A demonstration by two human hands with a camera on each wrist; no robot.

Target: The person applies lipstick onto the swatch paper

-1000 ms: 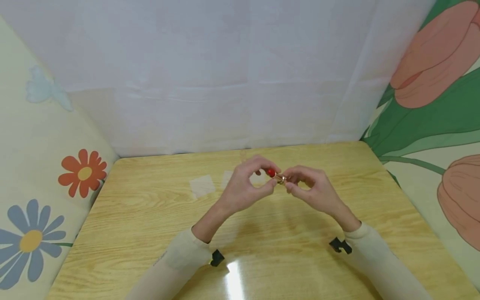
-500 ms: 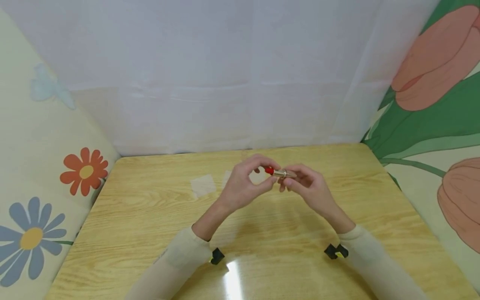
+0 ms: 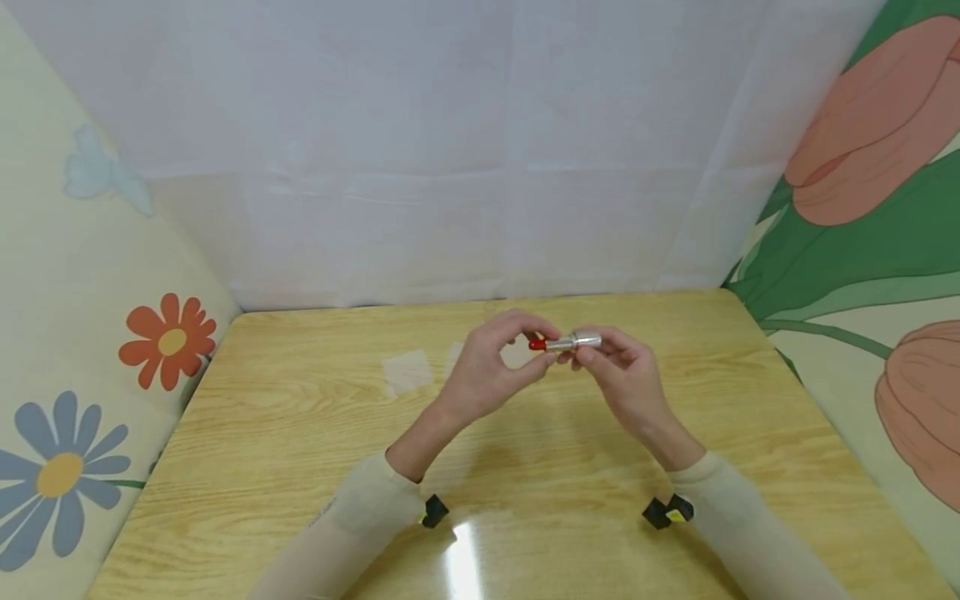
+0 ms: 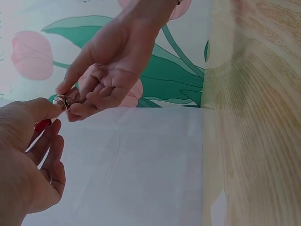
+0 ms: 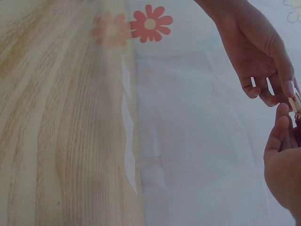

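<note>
Head view: a lipstick [image 3: 566, 342] is being pinched by left hand [image 3: 491, 364] beside its red tip [image 3: 537, 344] and right hand [image 3: 628, 371] at its silver base [image 3: 589, 339], seemingly for steadiness.

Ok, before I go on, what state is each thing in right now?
Lipstick: uncapped, red tip exposed, held off the table
Left grip: pinching the lipstick near its red tip
Right grip: holding the lipstick's base end
White papers: lying flat on the table, partly hidden by the left grip
White cloth: hanging, creased
</note>
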